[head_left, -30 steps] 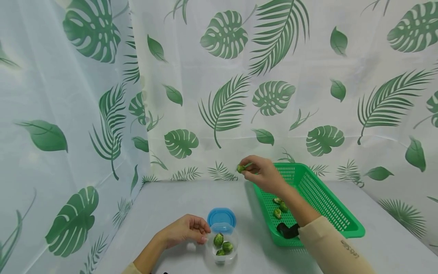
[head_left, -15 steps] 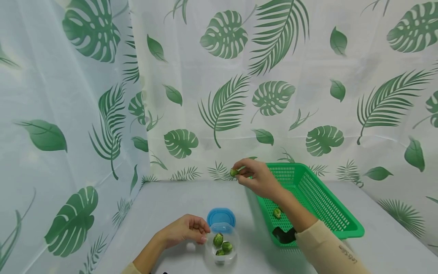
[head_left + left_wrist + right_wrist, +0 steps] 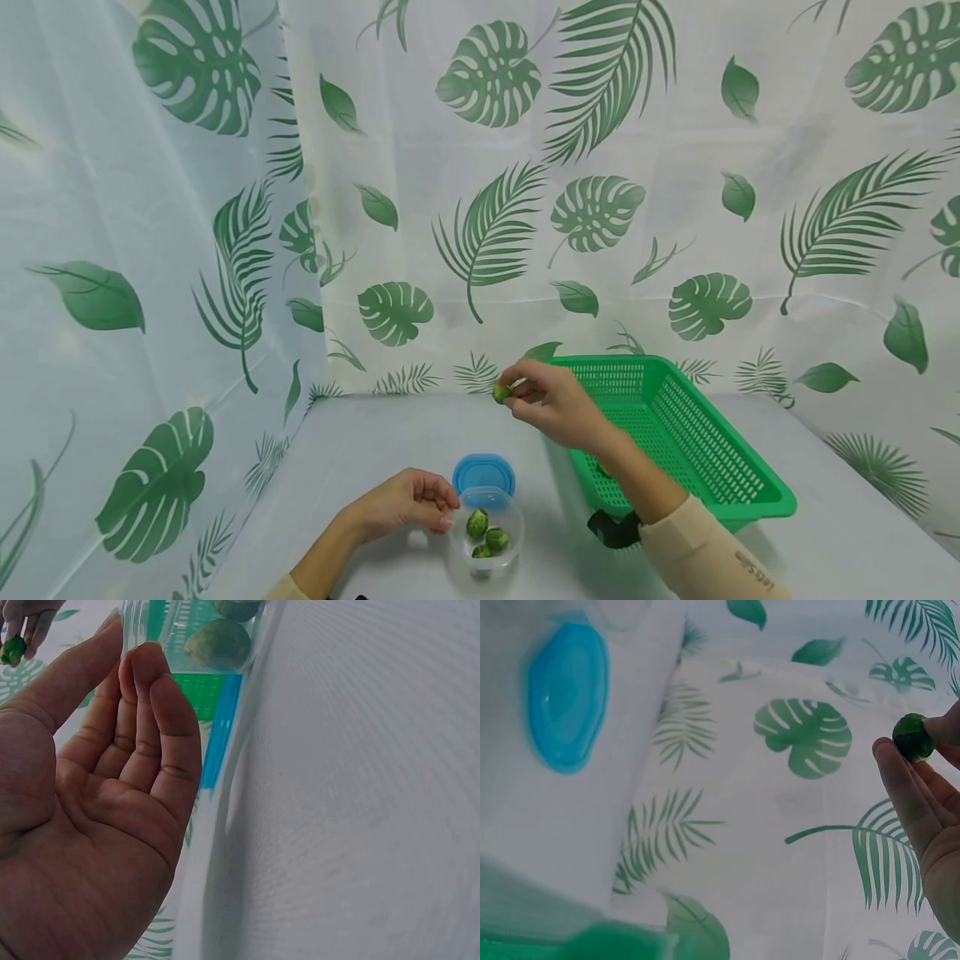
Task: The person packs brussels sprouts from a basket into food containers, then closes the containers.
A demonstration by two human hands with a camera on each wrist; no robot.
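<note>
Three green sprouts (image 3: 477,524) sit in a small clear tub (image 3: 491,566) on the pale table (image 3: 375,433). A fourth, the held sprout (image 3: 502,392), is in the air — pinched between the thumb and fingertips of the right hand (image 3: 558,406), beyond the tub and well apart from it. The left hand (image 3: 405,502) lies beside the tub, its fingers relaxed and loosely bent, the thumb and fingertips up against the tub's left side; whether they press on the rim I cannot tell.

Just behind the tub lies a blue lid (image 3: 483,475), partly seen through the clear plastic. To the right stands a green basket (image 3: 697,427) with holes in its walls, and the right forearm crosses over its left side. Inside, another sprout (image 3: 603,470) shows by the forearm, mostly hidden. A black object (image 3: 613,529) is next to the cuff of the beige right sleeve (image 3: 701,542). Behind everything hangs a white sheet (image 3: 405,242) — printed with green leaves.
</note>
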